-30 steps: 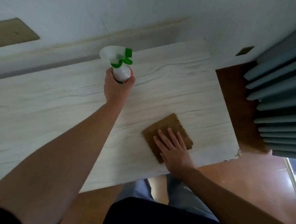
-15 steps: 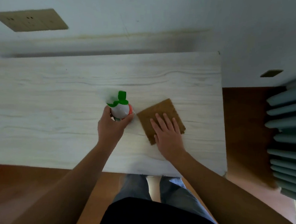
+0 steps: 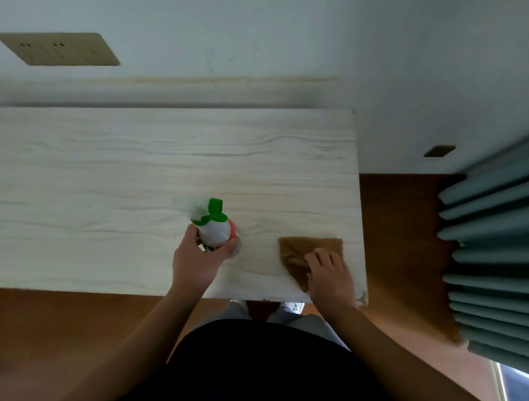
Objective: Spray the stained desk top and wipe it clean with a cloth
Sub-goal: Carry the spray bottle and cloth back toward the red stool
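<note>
Pale wood tabletop (image 3: 101, 189) showed no plain stain; the left hand (image 3: 195, 259) gripped the upright spray bottle (image 3: 215, 231) near its front edge, the right hand (image 3: 330, 275) bunched the brown cloth (image 3: 303, 250) toward the right corner, wiping apparently unfinished.

The surface (image 3: 102, 173) is pale with grey wood grain. The bottle (image 3: 215, 233) is white with a green top, the cloth (image 3: 303, 247) brown.

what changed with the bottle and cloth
The left hand brought the bottle back from the far side of the desk toward its front edge. The right hand slid the cloth toward the right front corner, flat fingers now curled, bunching it. The left grip on the bottle stayed.
</note>
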